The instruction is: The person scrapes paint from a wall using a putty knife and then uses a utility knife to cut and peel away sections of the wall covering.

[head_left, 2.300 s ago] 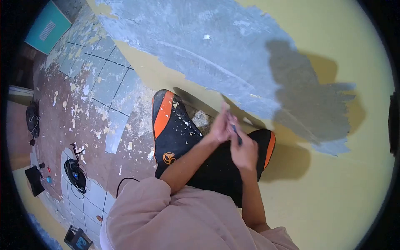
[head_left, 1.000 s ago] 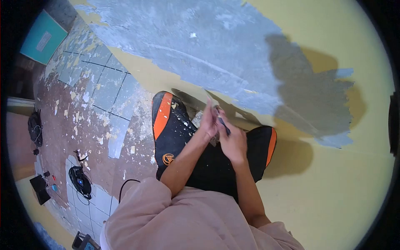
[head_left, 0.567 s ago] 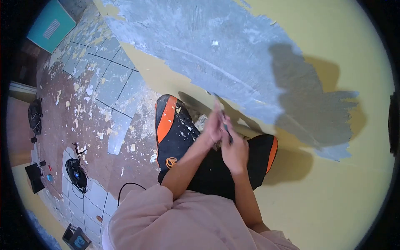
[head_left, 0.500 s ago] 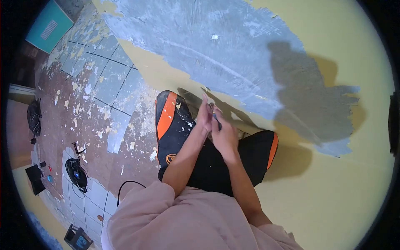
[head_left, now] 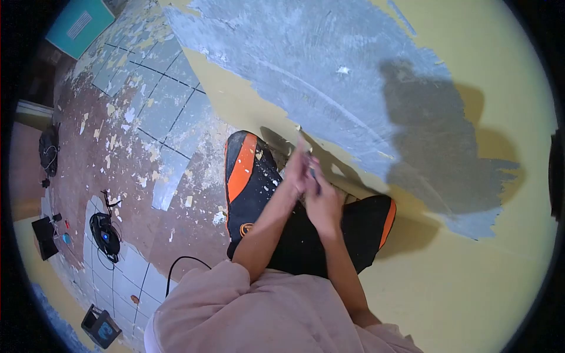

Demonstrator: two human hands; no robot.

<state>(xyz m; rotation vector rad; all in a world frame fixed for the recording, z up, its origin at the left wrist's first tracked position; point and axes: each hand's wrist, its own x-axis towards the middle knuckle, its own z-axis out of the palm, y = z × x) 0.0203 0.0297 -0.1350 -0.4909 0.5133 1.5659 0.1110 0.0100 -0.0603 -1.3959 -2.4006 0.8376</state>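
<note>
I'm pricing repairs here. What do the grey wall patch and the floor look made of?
Grey wall patch: likely bare cement plaster, matt, streaky scrape marks, yellow paint around it. Floor: seemingly tiles, square with dark grout lines, littered with paint flakes.

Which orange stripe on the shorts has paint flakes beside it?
The broad stripe toward the floor, near the left hand; the narrow stripe by the yellow wall shows none.

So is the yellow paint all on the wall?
Partly off: a big bare grey patch crosses the yellow wall, and flakes litter the floor.
</note>
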